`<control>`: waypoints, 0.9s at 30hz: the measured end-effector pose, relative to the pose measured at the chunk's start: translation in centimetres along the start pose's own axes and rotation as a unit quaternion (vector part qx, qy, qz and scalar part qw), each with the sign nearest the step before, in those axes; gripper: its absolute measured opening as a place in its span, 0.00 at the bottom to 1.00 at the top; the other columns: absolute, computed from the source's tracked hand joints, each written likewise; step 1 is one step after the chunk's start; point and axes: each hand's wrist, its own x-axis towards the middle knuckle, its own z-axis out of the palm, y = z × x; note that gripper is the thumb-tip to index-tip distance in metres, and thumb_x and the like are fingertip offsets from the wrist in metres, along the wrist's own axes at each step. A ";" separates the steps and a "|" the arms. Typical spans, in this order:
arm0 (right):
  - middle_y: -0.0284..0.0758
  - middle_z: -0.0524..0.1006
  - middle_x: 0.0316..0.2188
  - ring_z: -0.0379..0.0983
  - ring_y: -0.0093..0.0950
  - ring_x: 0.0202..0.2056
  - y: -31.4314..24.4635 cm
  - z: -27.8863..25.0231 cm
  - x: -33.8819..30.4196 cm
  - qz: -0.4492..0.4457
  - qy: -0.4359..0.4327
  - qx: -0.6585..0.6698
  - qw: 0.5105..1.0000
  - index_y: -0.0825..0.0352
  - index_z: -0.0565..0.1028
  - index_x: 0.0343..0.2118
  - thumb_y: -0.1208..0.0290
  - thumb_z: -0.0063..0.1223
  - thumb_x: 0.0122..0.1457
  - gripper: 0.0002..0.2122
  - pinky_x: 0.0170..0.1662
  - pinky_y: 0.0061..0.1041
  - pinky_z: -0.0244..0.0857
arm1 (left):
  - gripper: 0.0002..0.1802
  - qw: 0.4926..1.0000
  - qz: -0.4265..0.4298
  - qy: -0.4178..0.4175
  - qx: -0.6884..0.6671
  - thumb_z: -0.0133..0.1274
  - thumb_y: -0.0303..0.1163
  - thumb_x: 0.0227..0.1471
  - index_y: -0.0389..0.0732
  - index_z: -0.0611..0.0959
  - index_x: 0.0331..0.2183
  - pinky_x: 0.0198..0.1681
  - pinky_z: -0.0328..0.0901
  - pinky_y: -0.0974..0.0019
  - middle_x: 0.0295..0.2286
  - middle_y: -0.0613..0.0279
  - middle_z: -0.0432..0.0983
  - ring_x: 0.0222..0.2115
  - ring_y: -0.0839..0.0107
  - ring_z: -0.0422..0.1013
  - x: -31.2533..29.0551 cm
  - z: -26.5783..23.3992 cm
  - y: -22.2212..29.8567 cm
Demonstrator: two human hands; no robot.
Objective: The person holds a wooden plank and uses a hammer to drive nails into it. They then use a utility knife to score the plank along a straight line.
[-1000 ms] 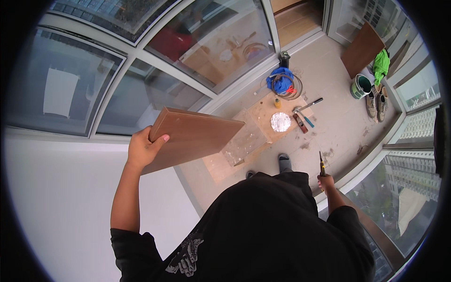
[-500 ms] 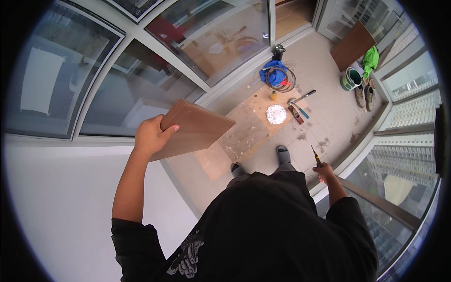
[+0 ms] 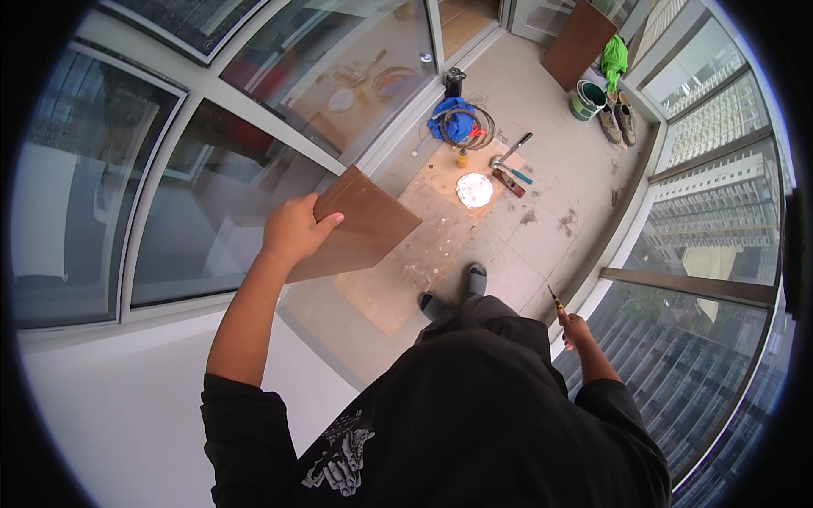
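Observation:
My left hand is closed on the upper edge of thin brown boards, its thumb on the near face. They hang tilted beside the glass door, above the floor. Layered edges suggest more than one board, but I cannot tell how many. Out to the right, my right hand is closed round the handle of a slim pointed tool, yellow and black with a thin dark shaft, resembling a screwdriver. Its tip points up and away from me, near the low window ledge.
Stained plywood lies before my feet. Around it are a white round lump, a hand plane, a hammer, a yellow bottle and a coiled hose. Farther off stand a bucket, shoes and a brown panel.
The view has swung, so the floor items sit farther left and higher. The boards have turned slightly, showing less of their layered edge. Both hands keep their holds.

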 end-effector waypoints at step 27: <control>0.46 0.78 0.31 0.77 0.43 0.37 -13.2 16.9 14.0 -0.240 -0.077 0.043 0.967 0.68 0.75 0.39 0.52 0.53 0.60 0.19 0.41 0.37 0.67 | 0.16 0.990 -0.065 -0.104 -0.073 0.64 0.33 0.44 0.34 0.79 0.32 0.28 0.65 0.67 0.21 0.59 0.75 0.22 0.72 0.70 7.1 2.0 2.7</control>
